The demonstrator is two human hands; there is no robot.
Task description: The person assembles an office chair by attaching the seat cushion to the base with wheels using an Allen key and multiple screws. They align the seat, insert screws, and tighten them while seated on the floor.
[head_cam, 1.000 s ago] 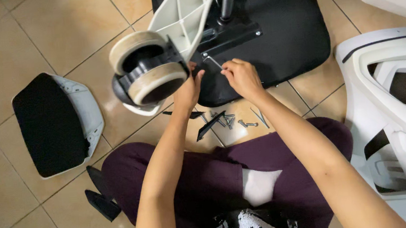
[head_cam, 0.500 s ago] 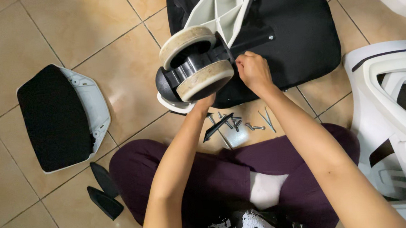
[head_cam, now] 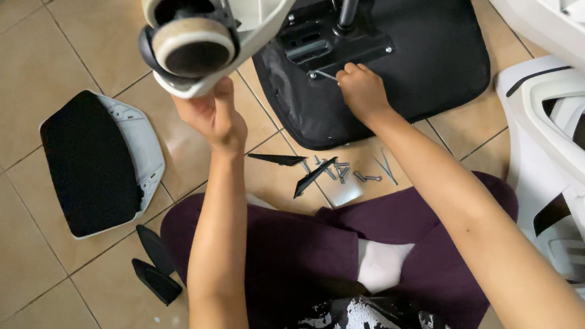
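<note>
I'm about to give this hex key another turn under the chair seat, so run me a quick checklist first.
1. Right hand grips the hex key: ok.
2. Key tip seated in the bolt on the black mechanism plate: cannot tell, too small.
3. Left hand steadies the white base leg by the caster: ok.
4. Spare screws within reach on the tile floor: ok.
5. Seat lies flat: ok.

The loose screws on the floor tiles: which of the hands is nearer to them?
Right. The right hand works at the black seat plate, just above the screws; the left hand grips the white caster leg, farther off.
</note>
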